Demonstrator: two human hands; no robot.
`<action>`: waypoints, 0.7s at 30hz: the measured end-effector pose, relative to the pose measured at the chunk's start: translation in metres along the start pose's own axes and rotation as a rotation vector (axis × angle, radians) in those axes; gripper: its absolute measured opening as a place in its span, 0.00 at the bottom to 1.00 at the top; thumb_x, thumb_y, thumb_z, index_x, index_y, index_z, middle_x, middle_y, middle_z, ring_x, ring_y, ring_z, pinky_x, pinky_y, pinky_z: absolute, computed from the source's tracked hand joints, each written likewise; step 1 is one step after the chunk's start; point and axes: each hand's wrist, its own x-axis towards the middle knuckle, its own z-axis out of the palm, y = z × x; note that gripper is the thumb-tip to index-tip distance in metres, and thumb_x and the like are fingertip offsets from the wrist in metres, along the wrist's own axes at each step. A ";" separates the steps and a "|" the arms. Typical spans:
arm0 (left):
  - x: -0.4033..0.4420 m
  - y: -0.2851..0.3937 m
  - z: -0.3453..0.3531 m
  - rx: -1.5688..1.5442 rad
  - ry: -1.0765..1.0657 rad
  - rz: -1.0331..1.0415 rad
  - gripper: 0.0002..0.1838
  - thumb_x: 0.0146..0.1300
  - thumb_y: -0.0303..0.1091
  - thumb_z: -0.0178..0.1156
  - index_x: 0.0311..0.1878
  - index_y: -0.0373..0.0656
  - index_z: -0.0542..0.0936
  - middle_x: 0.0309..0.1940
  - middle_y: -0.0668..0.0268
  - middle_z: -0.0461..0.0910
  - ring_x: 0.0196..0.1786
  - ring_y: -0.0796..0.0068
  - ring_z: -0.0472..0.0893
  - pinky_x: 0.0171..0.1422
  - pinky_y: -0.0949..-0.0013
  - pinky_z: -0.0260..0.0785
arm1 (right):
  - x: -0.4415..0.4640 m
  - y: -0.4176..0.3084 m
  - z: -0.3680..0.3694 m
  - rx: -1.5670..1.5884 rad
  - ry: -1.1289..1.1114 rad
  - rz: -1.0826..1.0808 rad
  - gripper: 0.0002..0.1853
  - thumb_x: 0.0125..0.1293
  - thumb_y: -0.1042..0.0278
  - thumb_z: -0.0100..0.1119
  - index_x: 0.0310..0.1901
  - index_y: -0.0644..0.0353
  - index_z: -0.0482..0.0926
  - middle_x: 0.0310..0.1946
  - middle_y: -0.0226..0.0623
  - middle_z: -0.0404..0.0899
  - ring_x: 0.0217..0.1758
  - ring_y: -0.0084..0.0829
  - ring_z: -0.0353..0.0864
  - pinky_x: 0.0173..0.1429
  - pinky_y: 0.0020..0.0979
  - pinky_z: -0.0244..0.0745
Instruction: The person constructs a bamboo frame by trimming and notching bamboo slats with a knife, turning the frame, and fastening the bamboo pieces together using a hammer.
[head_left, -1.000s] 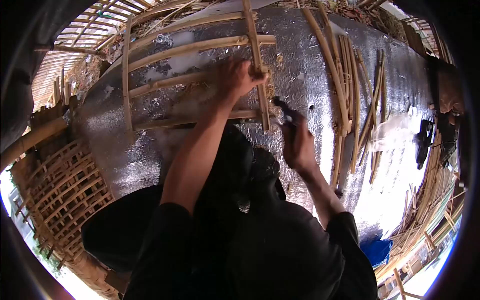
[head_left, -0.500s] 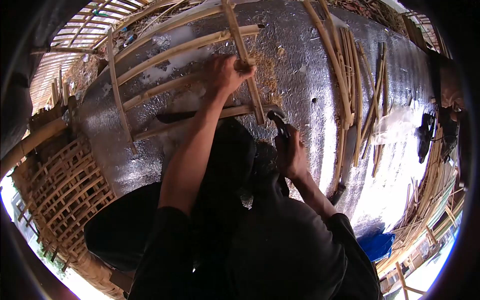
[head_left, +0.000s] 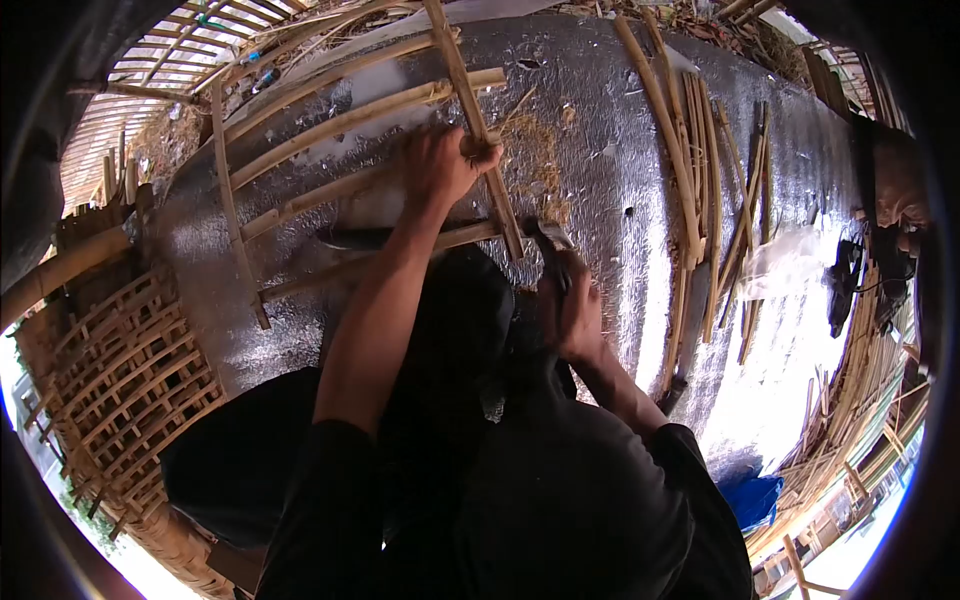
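Note:
A bamboo frame [head_left: 345,125] of several long slats and two crosspieces lies on the silvery, crinkled sheet. My left hand [head_left: 440,168] is closed round the right-hand crosspiece [head_left: 462,88], where a slat meets it. In my right hand [head_left: 575,310] is a dark hammer [head_left: 549,243], its head beside the lower end of that crosspiece, close to the lowest slat [head_left: 465,235]. A dark blade-like object [head_left: 352,239] lies near this slat, partly hidden by my left forearm.
Loose bamboo strips [head_left: 697,160] and a long blade [head_left: 692,330] lie to the right on the silvery sheet [head_left: 620,120]. A woven bamboo panel [head_left: 135,370] stands at lower left. Blue plastic [head_left: 750,500] lies at lower right. Another person's hand [head_left: 905,205] shows at the right edge.
The bamboo frame and my left hand on it have shifted left. My right hand has moved left with the hammer, bringing its head near the crosspiece's lower end.

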 end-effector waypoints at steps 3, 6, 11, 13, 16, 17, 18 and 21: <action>0.002 0.005 -0.008 -0.036 -0.036 -0.042 0.33 0.50 0.75 0.70 0.31 0.50 0.87 0.32 0.64 0.87 0.41 0.59 0.85 0.55 0.48 0.69 | 0.003 0.023 0.003 -0.108 -0.541 0.263 0.24 0.73 0.77 0.55 0.68 0.66 0.65 0.40 0.60 0.83 0.32 0.60 0.85 0.29 0.52 0.77; 0.005 -0.007 0.012 -0.132 -0.048 -0.041 0.34 0.49 0.76 0.70 0.32 0.51 0.87 0.32 0.64 0.87 0.42 0.59 0.85 0.56 0.47 0.69 | 0.003 0.017 -0.007 -0.103 -0.328 0.169 0.25 0.72 0.77 0.57 0.69 0.66 0.65 0.40 0.59 0.83 0.31 0.60 0.85 0.27 0.52 0.77; -0.005 -0.001 0.000 -0.079 -0.045 -0.004 0.33 0.49 0.75 0.71 0.31 0.51 0.87 0.28 0.63 0.85 0.41 0.57 0.84 0.52 0.48 0.71 | 0.009 0.024 -0.010 -0.025 -0.412 0.185 0.31 0.70 0.70 0.62 0.70 0.65 0.60 0.47 0.58 0.82 0.34 0.58 0.87 0.31 0.53 0.83; -0.006 -0.004 0.004 -0.161 0.063 0.074 0.31 0.51 0.72 0.72 0.29 0.50 0.85 0.23 0.60 0.82 0.32 0.53 0.84 0.41 0.51 0.74 | 0.007 0.020 -0.013 -0.008 -0.300 0.316 0.28 0.71 0.68 0.62 0.68 0.63 0.62 0.44 0.57 0.83 0.34 0.59 0.87 0.31 0.53 0.82; -0.014 0.006 -0.020 -0.081 0.098 0.115 0.30 0.52 0.71 0.72 0.29 0.49 0.85 0.24 0.60 0.82 0.33 0.53 0.84 0.42 0.51 0.74 | 0.004 0.012 -0.011 0.012 -0.188 0.384 0.24 0.73 0.65 0.62 0.65 0.58 0.64 0.42 0.54 0.86 0.37 0.58 0.88 0.34 0.53 0.82; -0.017 0.003 -0.012 -0.107 0.104 0.105 0.30 0.52 0.71 0.72 0.29 0.49 0.85 0.24 0.61 0.82 0.34 0.54 0.84 0.43 0.51 0.74 | 0.004 0.014 -0.011 -0.010 -0.218 0.403 0.25 0.73 0.65 0.62 0.66 0.58 0.63 0.42 0.53 0.87 0.38 0.59 0.89 0.35 0.53 0.82; -0.019 -0.002 0.003 -0.137 0.112 0.097 0.30 0.53 0.70 0.72 0.29 0.48 0.85 0.24 0.61 0.82 0.34 0.54 0.84 0.43 0.51 0.75 | 0.004 0.019 -0.011 -0.036 -0.246 0.423 0.27 0.73 0.64 0.62 0.67 0.58 0.62 0.41 0.53 0.87 0.38 0.59 0.89 0.36 0.53 0.83; -0.015 0.002 0.006 -0.119 0.155 0.089 0.30 0.54 0.70 0.72 0.29 0.47 0.84 0.26 0.60 0.83 0.35 0.54 0.84 0.45 0.51 0.76 | 0.013 0.031 -0.006 -0.134 -0.230 0.480 0.26 0.71 0.61 0.65 0.67 0.55 0.69 0.36 0.51 0.88 0.37 0.58 0.89 0.38 0.52 0.83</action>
